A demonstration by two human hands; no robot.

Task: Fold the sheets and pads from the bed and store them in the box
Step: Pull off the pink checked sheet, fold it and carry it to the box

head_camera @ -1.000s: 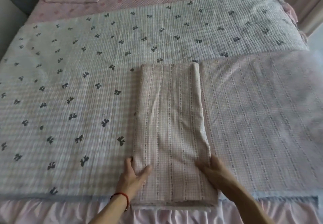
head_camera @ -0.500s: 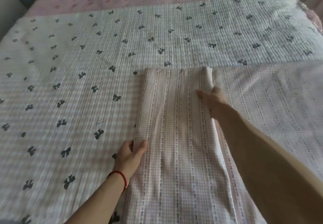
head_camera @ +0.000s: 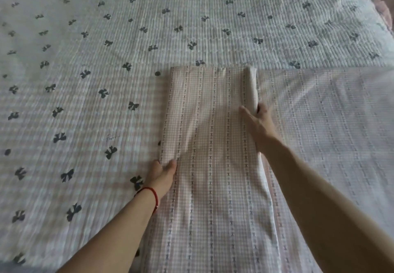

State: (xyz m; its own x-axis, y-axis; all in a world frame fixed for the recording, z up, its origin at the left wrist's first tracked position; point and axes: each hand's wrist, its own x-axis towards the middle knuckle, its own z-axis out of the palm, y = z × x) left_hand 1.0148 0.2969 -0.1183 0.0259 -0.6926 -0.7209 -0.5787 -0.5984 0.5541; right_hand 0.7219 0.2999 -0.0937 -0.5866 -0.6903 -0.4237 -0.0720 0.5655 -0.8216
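Home bedroom: bed (head_camera: 381,1) under bow-print quilted pad (head_camera: 191,21), checked sheet (head_camera: 319,112).

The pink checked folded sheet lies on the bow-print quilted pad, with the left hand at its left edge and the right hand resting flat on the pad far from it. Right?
Not quite. The head view shows the right hand gripping the raised right fold of the pink checked folded sheet. The left hand at its left edge and the bow-print quilted pad beneath are correct.

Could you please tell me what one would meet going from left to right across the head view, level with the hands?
Bow-print quilted pad → left hand → folded pink checked sheet → right hand → spread pink checked sheet.
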